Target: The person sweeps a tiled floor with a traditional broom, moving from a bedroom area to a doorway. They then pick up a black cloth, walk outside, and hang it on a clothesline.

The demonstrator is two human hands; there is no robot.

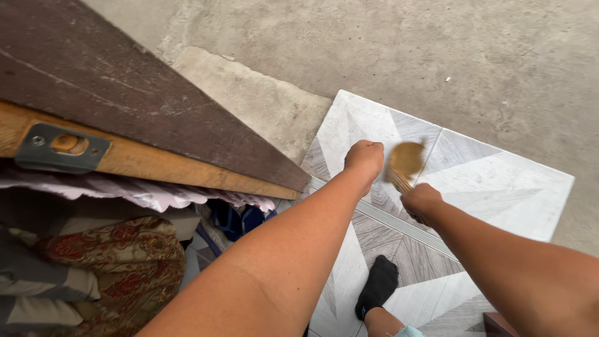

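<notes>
My left hand [364, 157] is closed in a fist, stretched out over a grey patterned floor mat [499, 181]. My right hand [422, 201] grips the handle of a small straw hand broom [405, 160], whose brown head is blurred between the two hands. What the left fist holds, if anything, is hidden. My foot in a black sock [378, 286] stands on the mat below the arms.
An open brown wooden door [125, 93] with a metal latch plate [60, 148] fills the left. Patterned cloth and bedding [118, 262] lie under it, with blue sandals [240, 219]. Bare concrete floor [437, 50] surrounds the mat.
</notes>
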